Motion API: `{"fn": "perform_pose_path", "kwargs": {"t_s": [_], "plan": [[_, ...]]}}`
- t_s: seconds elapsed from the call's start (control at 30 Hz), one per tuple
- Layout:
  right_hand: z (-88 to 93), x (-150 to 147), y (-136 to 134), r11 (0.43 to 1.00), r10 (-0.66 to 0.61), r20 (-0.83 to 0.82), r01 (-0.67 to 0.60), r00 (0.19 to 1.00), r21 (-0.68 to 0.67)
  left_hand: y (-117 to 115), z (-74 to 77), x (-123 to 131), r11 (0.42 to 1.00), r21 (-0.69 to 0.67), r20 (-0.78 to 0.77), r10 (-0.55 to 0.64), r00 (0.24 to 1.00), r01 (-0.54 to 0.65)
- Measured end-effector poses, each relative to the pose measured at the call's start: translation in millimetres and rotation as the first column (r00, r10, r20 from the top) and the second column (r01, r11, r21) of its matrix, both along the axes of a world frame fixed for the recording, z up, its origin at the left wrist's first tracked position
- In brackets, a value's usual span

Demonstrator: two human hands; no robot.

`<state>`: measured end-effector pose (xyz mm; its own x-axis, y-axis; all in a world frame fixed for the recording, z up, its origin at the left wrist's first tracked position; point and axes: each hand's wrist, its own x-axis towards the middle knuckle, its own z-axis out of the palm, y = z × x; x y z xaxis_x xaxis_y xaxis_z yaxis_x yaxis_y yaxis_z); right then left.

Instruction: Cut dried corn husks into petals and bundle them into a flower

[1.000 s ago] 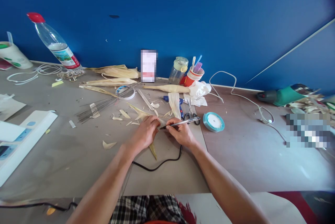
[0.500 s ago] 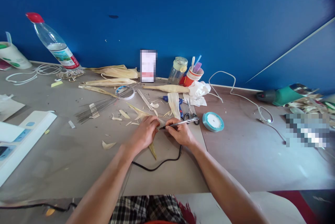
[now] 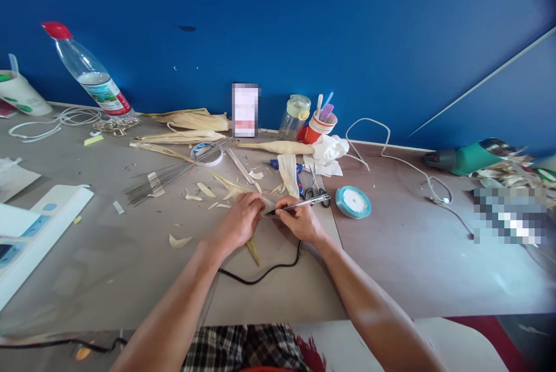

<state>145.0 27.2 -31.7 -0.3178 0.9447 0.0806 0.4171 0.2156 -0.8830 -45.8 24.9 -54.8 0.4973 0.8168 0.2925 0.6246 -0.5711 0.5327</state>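
Note:
My left hand (image 3: 240, 222) is closed on a pale corn husk strip (image 3: 253, 250) whose pointed end sticks out below the fingers. My right hand (image 3: 299, 221) pinches a slim metal pen-like tool (image 3: 299, 204), its tip touching the husk between the two hands. A black cord (image 3: 260, 273) trails from the tool across the table toward me. Both hands rest on the grey table (image 3: 130, 267), close together.
Behind the hands lie scissors (image 3: 316, 189), a teal ribbon spool (image 3: 353, 202), husk scraps (image 3: 204, 189), a bundle of thin wires (image 3: 165, 178), a red paper cup (image 3: 321, 126), a jar (image 3: 296, 116), a leaning water bottle (image 3: 89, 73). A green heat gun (image 3: 471, 157) lies far right.

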Motion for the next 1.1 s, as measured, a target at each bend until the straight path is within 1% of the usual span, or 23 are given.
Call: {"fn": "perform_pose_path", "kwargs": {"t_s": [0.37, 0.63, 0.83, 1.1], "plan": [[-1.5, 7.2, 1.8, 1.000, 0.009, 0.020, -0.010, 1.000, 0.008, -0.7, 2.7, 0.5, 1.000, -0.011, 0.000, 0.007, 1.000, -0.007], [-3.8, 14.3, 5.4, 0.999, 0.017, -0.016, -0.018, 1.000, -0.049, 0.7, -1.9, 0.3, 1.000, -0.008, 0.013, 0.002, 1.000, -0.002], [-0.8, 17.5, 6.7, 0.993, 0.015, -0.034, -0.019, 0.999, -0.114, 1.3, -2.9, 0.4, 1.000, -0.014, 0.004, 0.008, 1.000, -0.008], [2.5, 24.5, 8.9, 0.987, 0.013, 0.002, -0.013, 1.000, -0.160, 1.2, -2.2, 0.4, 1.000, -0.003, 0.020, 0.007, 1.000, -0.007]]}}
